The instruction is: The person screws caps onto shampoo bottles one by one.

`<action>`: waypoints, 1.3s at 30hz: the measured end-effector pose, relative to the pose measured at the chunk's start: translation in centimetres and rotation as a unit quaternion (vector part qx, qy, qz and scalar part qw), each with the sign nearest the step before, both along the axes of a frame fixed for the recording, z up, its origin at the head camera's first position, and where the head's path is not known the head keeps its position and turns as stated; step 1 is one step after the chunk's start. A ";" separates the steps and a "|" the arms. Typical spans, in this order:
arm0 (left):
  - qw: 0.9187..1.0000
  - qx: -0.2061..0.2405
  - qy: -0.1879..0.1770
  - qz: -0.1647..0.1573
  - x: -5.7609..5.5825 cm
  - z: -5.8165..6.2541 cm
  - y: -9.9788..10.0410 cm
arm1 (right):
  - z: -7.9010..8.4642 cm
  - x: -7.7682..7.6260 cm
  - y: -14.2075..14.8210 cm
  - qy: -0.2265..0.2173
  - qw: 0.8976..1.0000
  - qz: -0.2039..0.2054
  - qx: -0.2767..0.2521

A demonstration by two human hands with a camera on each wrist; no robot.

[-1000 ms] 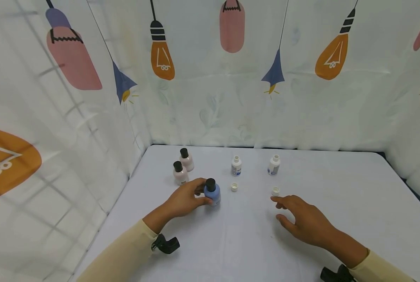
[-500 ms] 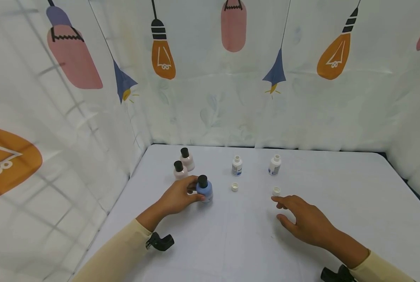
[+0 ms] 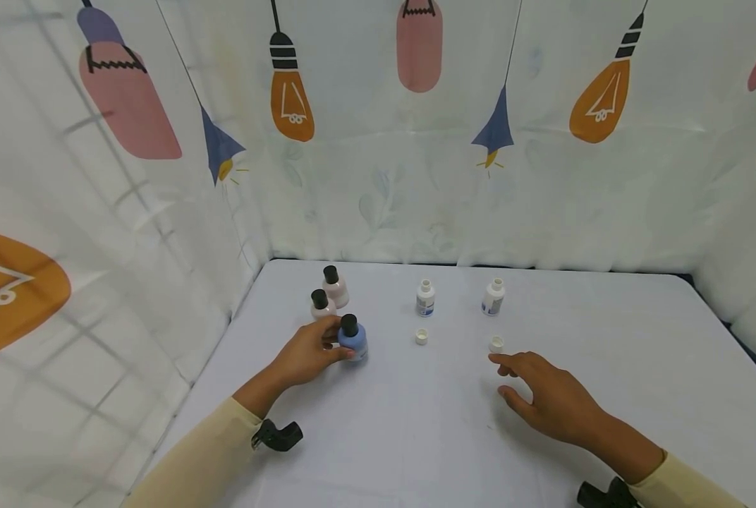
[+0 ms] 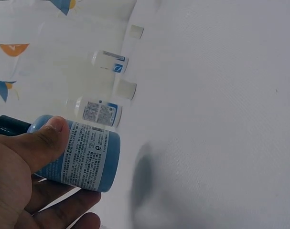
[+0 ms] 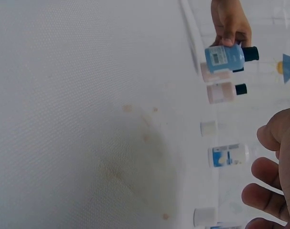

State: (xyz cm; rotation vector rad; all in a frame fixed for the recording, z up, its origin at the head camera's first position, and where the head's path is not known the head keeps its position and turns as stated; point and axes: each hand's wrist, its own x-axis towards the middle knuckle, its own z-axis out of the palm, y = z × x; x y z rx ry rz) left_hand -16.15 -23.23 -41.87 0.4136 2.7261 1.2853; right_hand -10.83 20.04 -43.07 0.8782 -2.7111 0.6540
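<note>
My left hand (image 3: pixel 302 353) grips a blue bottle (image 3: pixel 355 344) with a black cap, thumb on one side and fingers on the other. In the left wrist view, printed text covers the label of this bottle (image 4: pixel 85 155), and a shadow falls on the cloth beyond its base. Two pale pink bottles (image 3: pixel 336 291) with black caps stand just behind that hand, the nearer one partly hidden by it. My right hand (image 3: pixel 552 402) hovers over the table at the right, fingers loosely bent around nothing. Its fingertips come close to a small white cap (image 3: pixel 496 344).
Two small uncapped white bottles (image 3: pixel 425 300) with blue-marked labels stand upright toward the back of the white-covered table (image 3: pixel 429 430). Another white cap (image 3: pixel 421 336) lies before the left one. A printed curtain (image 3: pixel 378 197) hangs behind and along the sides.
My left hand has carried the blue bottle leftward, toward the pink bottles, where it now overlaps the nearer one's lower part. My right hand stays where it was.
</note>
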 end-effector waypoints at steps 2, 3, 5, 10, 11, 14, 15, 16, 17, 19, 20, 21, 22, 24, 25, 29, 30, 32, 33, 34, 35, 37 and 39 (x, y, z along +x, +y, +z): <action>1.000 -0.002 0.000 0.005 -0.1 -0.2 -0.2 | 0.0 0.0 0.1 0.006 1.000 0.001 0.000; 1.000 -0.005 0.000 0.008 -0.1 -0.3 -0.3 | -0.1 -0.1 0.1 0.009 1.000 0.003 0.001; 1.000 -0.007 0.001 0.015 -0.1 -0.4 -0.5 | -0.1 -0.1 0.2 0.014 1.000 0.006 0.002; 1.000 -0.013 0.002 0.024 -0.1 -0.6 -0.9 | -0.2 -0.1 0.3 0.018 1.000 0.009 0.001; 1.000 -0.014 0.003 0.025 -0.1 -0.7 -1.0 | -0.1 -0.1 0.3 0.018 1.000 0.009 0.000; 1.000 -0.015 0.001 0.026 0.0 -0.8 -1.2 | -0.1 -0.1 0.4 0.018 1.000 0.009 0.000; 1.000 -0.014 -0.001 0.027 0.0 -0.8 -1.2 | -0.1 -0.1 0.4 0.016 1.000 0.009 0.000; 1.000 -0.013 -0.002 0.028 0.0 -0.9 -1.3 | -0.2 -0.1 0.4 0.015 1.000 0.008 0.000; 0.999 -0.012 -0.003 0.029 0.0 -0.9 -1.4 | -0.2 -0.1 0.4 0.014 1.000 0.007 0.001; 0.999 -0.010 -0.005 0.031 0.0 -1.0 -1.6 | -0.2 -0.1 0.3 0.012 1.000 0.006 0.002; 0.999 -0.009 -0.005 0.032 0.0 -1.0 -1.7 | -0.2 -0.1 0.3 0.012 1.000 0.007 0.003; 0.999 -0.009 -0.004 0.032 -0.1 -1.1 -1.8 | -0.2 -0.1 0.3 0.012 1.000 0.007 0.002; 0.999 -0.009 -0.004 0.033 -0.1 -1.2 -1.9 | -0.2 -0.1 0.3 0.013 1.000 0.007 0.002; 0.999 -0.008 -0.003 0.033 -0.2 -1.3 -2.0 | -0.2 -0.1 0.3 0.014 1.000 0.009 0.001; 0.999 -0.008 -0.002 0.033 -0.2 -1.3 -2.1 | -0.2 -0.1 0.3 0.014 1.000 0.009 0.000; 0.999 -0.008 -0.004 0.034 -0.3 -1.6 -2.2 | -0.2 -0.1 0.3 0.009 1.000 0.008 -0.001; 0.999 -0.008 -0.005 0.035 -0.3 -1.6 -2.2 | -0.2 -0.1 0.3 0.008 1.000 0.008 -0.001; 0.999 -0.009 -0.006 0.036 -0.3 -1.7 -2.3 | -0.2 -0.1 0.3 0.007 1.000 0.006 0.000; 0.999 -0.008 -0.007 0.036 -0.4 -1.8 -2.3 | -0.2 -0.1 0.3 0.006 1.000 0.005 0.001; 0.999 -0.008 -0.007 0.037 -0.4 -1.9 -2.3 | -0.2 -0.1 0.3 0.005 1.000 0.003 0.001; 0.999 -0.008 -0.008 0.037 -0.4 -1.9 -2.4 | -0.3 -0.1 0.3 0.005 1.000 0.002 0.001; 0.999 -0.007 -0.010 0.038 -0.4 -2.1 -2.4 | -0.3 0.0 0.3 0.003 1.000 0.001 0.001; 0.999 -0.008 -0.009 0.036 -0.4 -2.2 -2.5 | -0.3 0.0 0.3 0.001 1.000 0.000 0.000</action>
